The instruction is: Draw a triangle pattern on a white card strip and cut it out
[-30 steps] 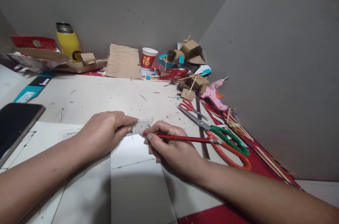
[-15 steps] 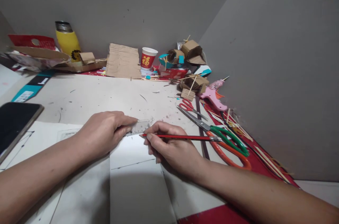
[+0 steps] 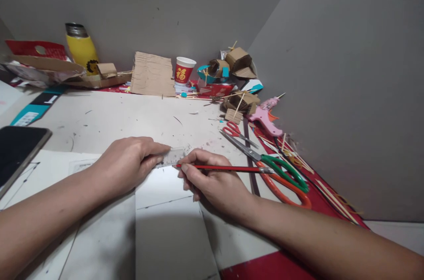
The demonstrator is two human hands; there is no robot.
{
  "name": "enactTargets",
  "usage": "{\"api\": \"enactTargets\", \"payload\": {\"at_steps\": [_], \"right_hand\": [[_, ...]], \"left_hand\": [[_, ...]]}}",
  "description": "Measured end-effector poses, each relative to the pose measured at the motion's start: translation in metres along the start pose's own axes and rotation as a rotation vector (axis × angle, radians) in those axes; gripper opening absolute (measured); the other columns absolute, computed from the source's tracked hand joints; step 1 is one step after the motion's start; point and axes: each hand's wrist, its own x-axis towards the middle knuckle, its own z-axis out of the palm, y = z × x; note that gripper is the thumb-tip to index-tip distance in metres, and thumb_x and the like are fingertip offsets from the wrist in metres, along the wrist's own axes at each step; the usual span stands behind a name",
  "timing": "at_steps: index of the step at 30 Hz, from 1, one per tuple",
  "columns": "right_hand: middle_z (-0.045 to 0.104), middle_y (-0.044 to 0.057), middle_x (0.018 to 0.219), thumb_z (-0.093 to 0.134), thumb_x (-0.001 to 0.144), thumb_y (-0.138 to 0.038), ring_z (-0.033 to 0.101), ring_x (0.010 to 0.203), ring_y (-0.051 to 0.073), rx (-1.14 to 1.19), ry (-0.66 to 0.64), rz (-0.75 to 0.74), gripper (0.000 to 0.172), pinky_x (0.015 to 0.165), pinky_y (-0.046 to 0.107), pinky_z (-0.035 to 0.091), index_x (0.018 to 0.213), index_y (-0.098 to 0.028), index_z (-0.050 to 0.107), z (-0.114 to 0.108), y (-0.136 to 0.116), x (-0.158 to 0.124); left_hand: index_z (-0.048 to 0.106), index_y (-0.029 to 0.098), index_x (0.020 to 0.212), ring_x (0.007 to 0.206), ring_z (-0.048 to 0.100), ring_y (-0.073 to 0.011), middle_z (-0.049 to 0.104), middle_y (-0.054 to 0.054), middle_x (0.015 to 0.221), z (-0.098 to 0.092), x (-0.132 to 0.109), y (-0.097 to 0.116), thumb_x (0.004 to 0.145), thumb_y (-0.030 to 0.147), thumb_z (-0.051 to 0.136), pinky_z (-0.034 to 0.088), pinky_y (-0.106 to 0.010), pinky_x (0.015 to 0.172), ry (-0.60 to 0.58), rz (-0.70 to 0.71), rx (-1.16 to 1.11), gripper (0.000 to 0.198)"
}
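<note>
A clear plastic ruler (image 3: pixel 174 155) lies across the upper part of a white sheet of paper (image 3: pixel 175 236). With index finger and thumb, my left hand (image 3: pixel 130 160) grips and presses the ruler's left part. My right hand (image 3: pixel 215 178) pinches a red and black pencil (image 3: pixel 228 168) near its point, which is at the ruler's lower edge. The pencil lies almost level, its back end towards the right. Below the ruler, a thin dark line with small marks crosses the paper. My left hand covers the rest of the ruler.
Large scissors (image 3: pixel 265 158) and small red-handled scissors (image 3: pixel 233 129) lie to the right. A pink glue gun (image 3: pixel 266 119) and thin sticks (image 3: pixel 336 200) are beyond. Cardboard (image 3: pixel 152 73), a paper cup (image 3: pixel 184 71) and a yellow bottle (image 3: pixel 81 52) line the back. A phone (image 3: pixel 20 152) lies left.
The whole view has shifted slightly. Both hands, the ruler and the pencil keep about the same places on the paper.
</note>
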Motion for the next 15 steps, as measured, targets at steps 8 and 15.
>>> {"api": "enactTargets", "payload": {"at_steps": [8,15], "right_hand": [[0.059,-0.004,0.055,0.061,0.081,-0.026,0.049,0.042,0.007,0.002,-0.011,0.004,0.01,0.037,0.016,0.046,0.074,-0.018,0.061,0.0001,-0.0038,0.0],[0.062,-0.003,0.058,0.061,0.08,-0.024,0.051,0.043,0.006,0.014,-0.024,-0.006,0.009,0.038,0.016,0.046,0.074,-0.018,0.06,0.0002,-0.0017,0.0005]], "left_hand": [[0.074,0.024,0.115,0.088,0.071,-0.0235,0.078,-0.004,0.1,0.0015,0.0005,-0.0023,0.091,0.02,0.054,0.048,-0.032,0.072,0.011,0.018,0.002,0.032],[0.074,0.025,0.115,0.088,0.07,-0.0231,0.078,-0.003,0.099,0.0006,0.0,-0.0016,0.092,0.019,0.054,0.048,-0.032,0.072,-0.002,0.012,-0.006,0.031]]}}
